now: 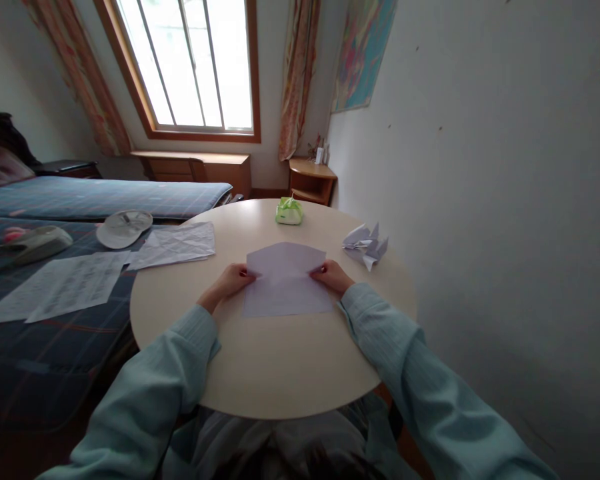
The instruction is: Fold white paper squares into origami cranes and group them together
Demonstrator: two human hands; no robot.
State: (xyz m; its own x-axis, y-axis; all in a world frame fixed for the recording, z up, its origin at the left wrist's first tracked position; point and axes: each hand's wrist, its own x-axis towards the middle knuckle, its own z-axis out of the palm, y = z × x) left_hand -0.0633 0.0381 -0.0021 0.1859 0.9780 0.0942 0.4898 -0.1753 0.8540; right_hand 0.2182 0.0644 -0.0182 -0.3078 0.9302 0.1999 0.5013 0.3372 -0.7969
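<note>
A sheet of white paper (287,287) is held just over the round table, its far edge rising to a shallow peak in the middle. My left hand (230,283) pinches its left edge between thumb and fingers. On the opposite edge, my right hand (333,275) grips the paper in the same way. Whether the sheet's near edge touches the tabletop, I cannot tell. Folded white paper (366,245) with pointed flaps lies beyond my right hand. A green and white tissue pack (289,211) sits farther back.
The round pale table (280,373) stands close to the wall on the right. Wrinkled paper sheets (180,243) overlap its left edge. Printed pages (75,283) and a pale round object (123,229) lie on the bed (25,373). A low cabinet (310,175) stands in the far corner.
</note>
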